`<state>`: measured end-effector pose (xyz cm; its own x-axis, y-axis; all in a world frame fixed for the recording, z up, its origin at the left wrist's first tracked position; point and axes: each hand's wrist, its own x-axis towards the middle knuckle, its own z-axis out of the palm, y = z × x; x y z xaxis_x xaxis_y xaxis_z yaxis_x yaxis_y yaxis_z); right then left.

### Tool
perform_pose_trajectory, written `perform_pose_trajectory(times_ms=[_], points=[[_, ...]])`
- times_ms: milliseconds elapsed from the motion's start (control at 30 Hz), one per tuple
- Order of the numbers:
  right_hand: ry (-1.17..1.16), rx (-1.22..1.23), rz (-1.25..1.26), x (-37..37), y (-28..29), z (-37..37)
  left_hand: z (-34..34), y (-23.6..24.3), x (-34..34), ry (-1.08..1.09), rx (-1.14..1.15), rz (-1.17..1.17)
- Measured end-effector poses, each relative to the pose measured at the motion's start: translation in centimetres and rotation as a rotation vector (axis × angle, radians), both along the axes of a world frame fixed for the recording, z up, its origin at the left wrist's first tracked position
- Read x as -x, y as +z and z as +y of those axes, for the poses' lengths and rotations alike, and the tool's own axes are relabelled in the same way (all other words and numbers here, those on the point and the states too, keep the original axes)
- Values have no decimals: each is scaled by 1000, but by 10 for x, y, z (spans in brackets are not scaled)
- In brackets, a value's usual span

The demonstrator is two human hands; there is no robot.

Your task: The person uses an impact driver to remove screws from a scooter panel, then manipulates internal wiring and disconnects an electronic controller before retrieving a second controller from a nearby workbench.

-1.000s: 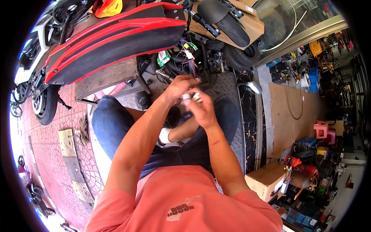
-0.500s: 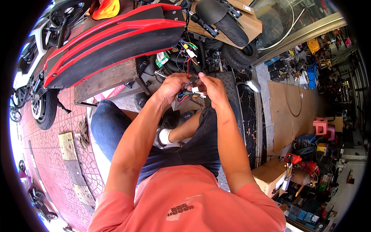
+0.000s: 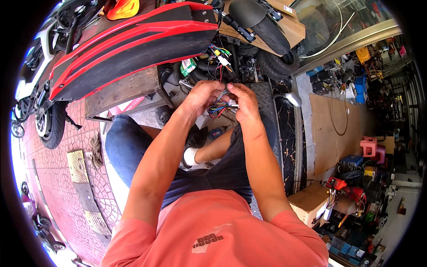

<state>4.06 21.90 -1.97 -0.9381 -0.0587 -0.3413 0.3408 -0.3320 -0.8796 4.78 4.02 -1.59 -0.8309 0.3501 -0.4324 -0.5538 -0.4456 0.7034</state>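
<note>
Just above the frame's centre, the left hand (image 3: 201, 95) and right hand (image 3: 242, 103) meet on a bundle of coloured wires (image 3: 219, 108), fingers of both curled and pinching it. More wiring (image 3: 219, 55) hangs above, below the red-and-black scooter panel (image 3: 129, 46) in the upper left.

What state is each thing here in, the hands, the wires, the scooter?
Left hand: closed on the wire bundle.
Right hand: pinching the same wires.
Wire bundle: loose, coloured strands held between both hands.
Red scooter panel: tilted, wiring exposed beside it.
Cardboard box: shut.
</note>
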Motion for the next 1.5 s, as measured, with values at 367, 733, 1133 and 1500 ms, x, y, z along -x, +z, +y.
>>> perform_pose_trajectory(times_ms=[367, 733, 1133, 1500], points=[[-108, -7, 33, 12, 6, -3, 15, 5, 16, 40, 180, 265], [-160, 33, 64, 21, 12, -20, 13, 1, 16, 173, 119, 336], [10, 43, -74, 47, 48, 38, -19, 25, -6, 17, -210, 424], [-53, 226, -170, 36, 12, 32, -15, 26, 0, -99, -353, 463]])
